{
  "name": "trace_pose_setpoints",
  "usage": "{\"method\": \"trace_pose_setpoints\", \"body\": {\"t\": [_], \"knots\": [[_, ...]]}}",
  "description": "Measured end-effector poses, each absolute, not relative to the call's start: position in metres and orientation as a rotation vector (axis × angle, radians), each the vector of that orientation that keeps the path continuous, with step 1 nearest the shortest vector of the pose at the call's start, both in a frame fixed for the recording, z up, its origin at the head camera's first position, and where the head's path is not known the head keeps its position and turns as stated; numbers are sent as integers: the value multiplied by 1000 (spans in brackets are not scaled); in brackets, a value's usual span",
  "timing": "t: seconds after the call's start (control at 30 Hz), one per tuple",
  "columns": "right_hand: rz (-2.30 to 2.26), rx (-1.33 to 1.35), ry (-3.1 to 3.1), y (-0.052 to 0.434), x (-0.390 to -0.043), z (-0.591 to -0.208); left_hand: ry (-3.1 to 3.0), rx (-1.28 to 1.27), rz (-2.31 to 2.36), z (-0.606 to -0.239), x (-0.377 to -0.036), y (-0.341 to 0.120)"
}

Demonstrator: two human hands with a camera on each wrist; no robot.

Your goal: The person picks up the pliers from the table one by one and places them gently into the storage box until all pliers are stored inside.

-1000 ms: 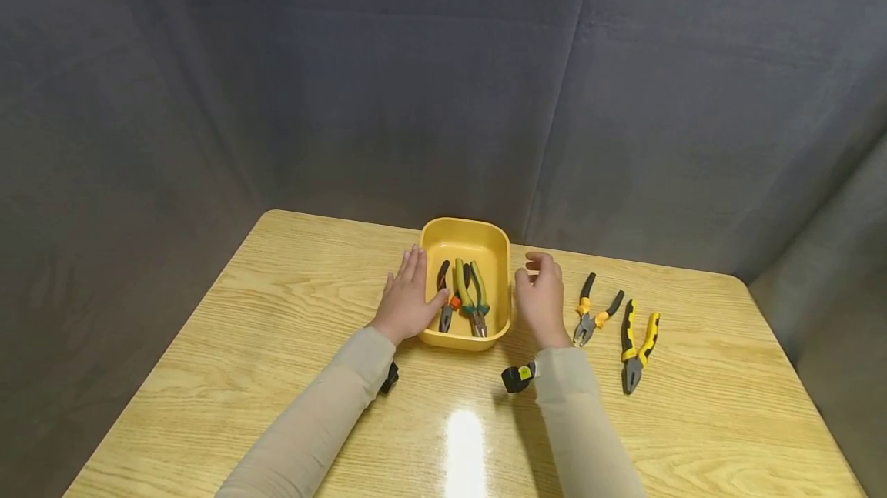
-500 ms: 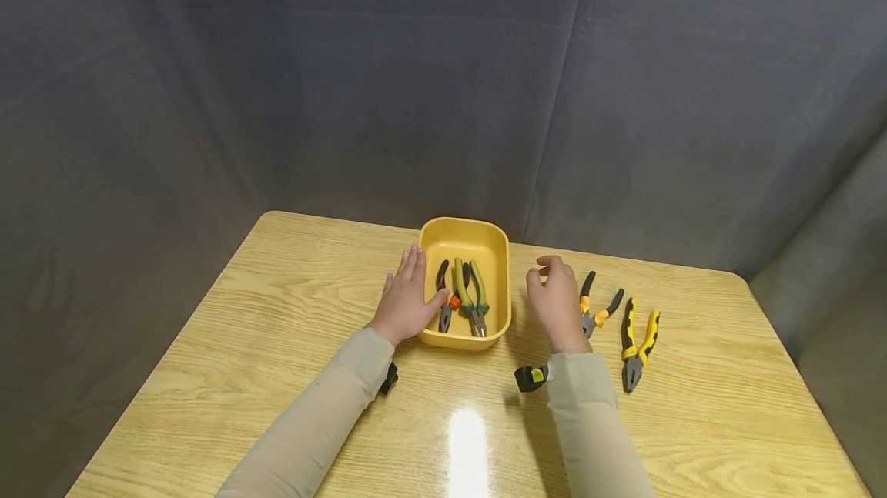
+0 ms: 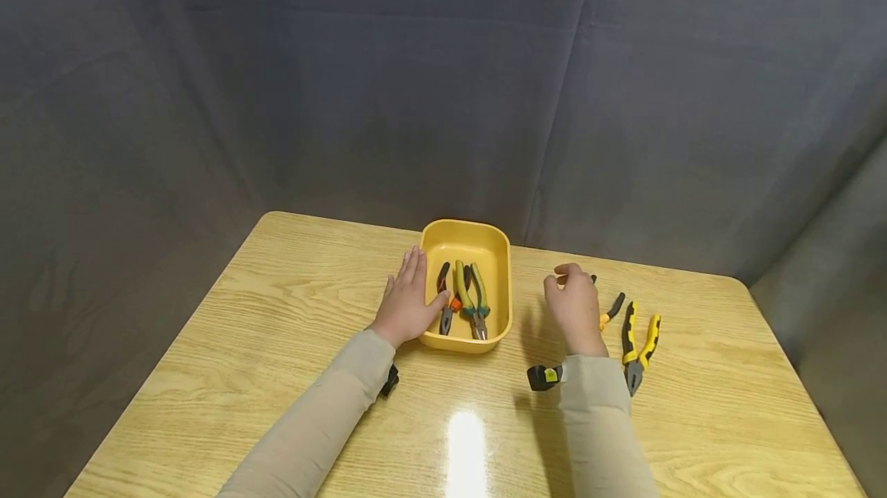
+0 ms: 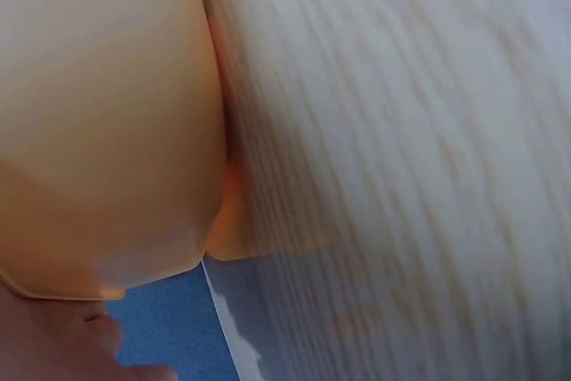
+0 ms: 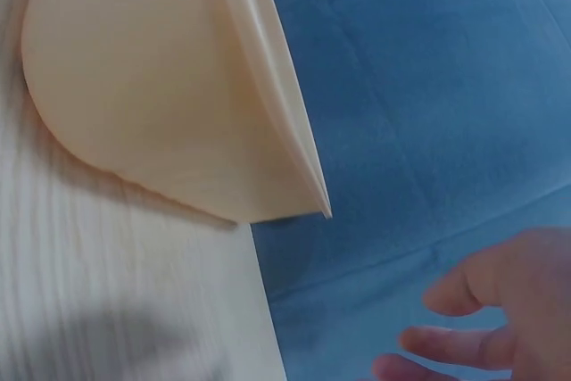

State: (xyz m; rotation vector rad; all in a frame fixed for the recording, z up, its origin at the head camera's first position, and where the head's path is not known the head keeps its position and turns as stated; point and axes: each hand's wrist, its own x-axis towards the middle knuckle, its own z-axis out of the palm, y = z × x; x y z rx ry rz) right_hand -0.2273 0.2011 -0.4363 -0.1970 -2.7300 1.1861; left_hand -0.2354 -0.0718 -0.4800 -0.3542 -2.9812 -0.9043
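A yellow plastic bin (image 3: 464,235) stands near the table's far edge. Inside it lie pliers with green handles (image 3: 483,290) and pliers with black and orange handles (image 3: 446,321), partly overlapping. My left hand (image 3: 403,304) rests on the bin's left rim, fingers straight and thumb reaching over the inside. To the right of the bin, my right hand (image 3: 577,312) hovers over the table with loosely bent fingers and nothing between them, as the right wrist view also shows. It covers most of the black-and-orange pliers (image 3: 614,307) lying there.
Pliers with yellow and black handles (image 3: 629,332) lie farther right, their tip partly behind the right sleeve (image 3: 596,398). The wooden table (image 3: 312,275) ends at a grey curtain (image 3: 416,98) behind the bin. Another curtain stands along the left side.
My right hand has moved right, away from the bin, and now covers much of the nearer loose pliers. The left hand and the bin have stayed in place.
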Motion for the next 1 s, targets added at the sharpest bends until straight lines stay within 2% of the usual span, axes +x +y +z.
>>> {"method": "trace_pose_setpoints", "body": {"t": [1.0], "knots": [[1103,-282,-3039,250,-221,-432,-3004,-345,-901,-481,-235,-72]]}}
